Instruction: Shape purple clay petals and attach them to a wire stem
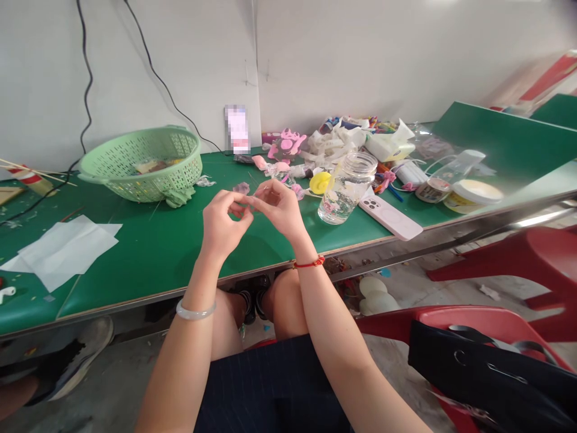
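My left hand [226,221] and my right hand [278,207] meet fingertip to fingertip above the green table [171,240]. Both are closed in a pinch, and whatever lies between the fingers is too small to make out. Just behind the fingertips is a small pinkish translucent piece [241,188]; I cannot tell whether the fingers touch it. To the right of my right hand stands a clear glass jar [341,201] with some pink pieces at its side. A yellow round piece [320,182] lies behind the jar.
A green basket [144,141] stands back left, with white paper sheets [67,246] in front. A phone [237,129] leans on the wall; a pink phone [392,218] lies by the right edge. Pink clay shapes [287,145], tissues [390,144] and a tub [473,193] crowd the right side.
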A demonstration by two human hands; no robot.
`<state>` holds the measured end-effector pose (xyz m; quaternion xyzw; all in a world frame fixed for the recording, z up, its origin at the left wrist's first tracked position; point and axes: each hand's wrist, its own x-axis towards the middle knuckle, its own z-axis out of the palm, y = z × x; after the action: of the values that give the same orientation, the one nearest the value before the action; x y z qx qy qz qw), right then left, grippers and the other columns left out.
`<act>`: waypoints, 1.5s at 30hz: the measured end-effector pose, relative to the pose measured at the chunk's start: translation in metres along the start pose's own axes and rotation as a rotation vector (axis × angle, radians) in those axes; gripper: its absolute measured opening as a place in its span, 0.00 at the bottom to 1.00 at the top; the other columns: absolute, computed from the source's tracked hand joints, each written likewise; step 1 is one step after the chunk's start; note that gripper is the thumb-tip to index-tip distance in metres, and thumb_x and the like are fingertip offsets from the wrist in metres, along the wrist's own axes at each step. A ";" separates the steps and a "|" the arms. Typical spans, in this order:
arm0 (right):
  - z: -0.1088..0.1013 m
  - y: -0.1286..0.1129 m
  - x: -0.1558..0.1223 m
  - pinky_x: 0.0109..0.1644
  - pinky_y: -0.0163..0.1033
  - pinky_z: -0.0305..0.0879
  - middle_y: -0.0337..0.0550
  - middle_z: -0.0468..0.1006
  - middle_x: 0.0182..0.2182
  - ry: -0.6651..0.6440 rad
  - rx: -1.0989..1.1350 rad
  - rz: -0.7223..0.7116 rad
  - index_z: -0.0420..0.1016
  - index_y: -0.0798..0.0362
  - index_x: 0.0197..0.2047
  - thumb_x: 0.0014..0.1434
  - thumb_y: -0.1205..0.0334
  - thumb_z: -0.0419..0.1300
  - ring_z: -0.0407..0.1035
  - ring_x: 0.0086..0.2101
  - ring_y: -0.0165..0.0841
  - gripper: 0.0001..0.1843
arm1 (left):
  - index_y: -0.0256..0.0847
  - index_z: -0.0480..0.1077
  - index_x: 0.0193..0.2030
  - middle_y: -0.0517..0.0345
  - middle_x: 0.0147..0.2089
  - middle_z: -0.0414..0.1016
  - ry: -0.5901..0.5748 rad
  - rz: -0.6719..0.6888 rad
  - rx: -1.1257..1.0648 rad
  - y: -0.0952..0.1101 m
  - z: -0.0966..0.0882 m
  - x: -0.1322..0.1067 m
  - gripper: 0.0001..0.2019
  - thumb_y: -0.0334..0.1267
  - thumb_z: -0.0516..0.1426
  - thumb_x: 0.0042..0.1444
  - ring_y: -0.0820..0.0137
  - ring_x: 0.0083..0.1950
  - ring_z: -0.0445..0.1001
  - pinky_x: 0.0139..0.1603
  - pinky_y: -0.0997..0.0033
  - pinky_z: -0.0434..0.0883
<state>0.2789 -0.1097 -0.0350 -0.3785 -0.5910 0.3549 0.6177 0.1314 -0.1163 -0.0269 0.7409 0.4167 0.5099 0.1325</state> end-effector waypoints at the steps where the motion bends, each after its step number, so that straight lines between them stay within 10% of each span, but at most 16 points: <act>1: -0.001 0.002 0.000 0.31 0.35 0.64 0.33 0.70 0.24 -0.008 -0.030 -0.016 0.68 0.50 0.33 0.51 0.39 0.72 0.64 0.26 0.27 0.26 | 0.39 0.76 0.35 0.60 0.36 0.77 0.005 0.004 0.016 -0.001 -0.001 0.000 0.06 0.27 0.59 0.51 0.76 0.29 0.75 0.36 0.74 0.75; 14: -0.005 0.010 0.000 0.41 0.38 0.73 0.42 0.80 0.40 -0.016 -0.294 -0.160 0.74 0.51 0.50 0.61 0.61 0.67 0.72 0.32 0.30 0.14 | 0.38 0.78 0.40 0.56 0.40 0.80 -0.002 0.082 0.090 -0.008 -0.003 0.000 0.08 0.26 0.58 0.56 0.74 0.34 0.77 0.40 0.73 0.78; 45: 0.000 -0.002 -0.002 0.38 0.36 0.66 0.39 0.77 0.30 -0.066 -0.383 -0.079 0.68 0.50 0.32 0.56 0.75 0.61 0.70 0.32 0.33 0.10 | 0.39 0.76 0.41 0.53 0.41 0.74 -0.053 0.154 0.300 -0.011 0.005 -0.002 0.11 0.24 0.56 0.56 0.66 0.40 0.77 0.42 0.67 0.74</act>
<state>0.2788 -0.1122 -0.0342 -0.4540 -0.6821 0.2237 0.5279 0.1300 -0.1098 -0.0370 0.7951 0.4265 0.4310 -0.0079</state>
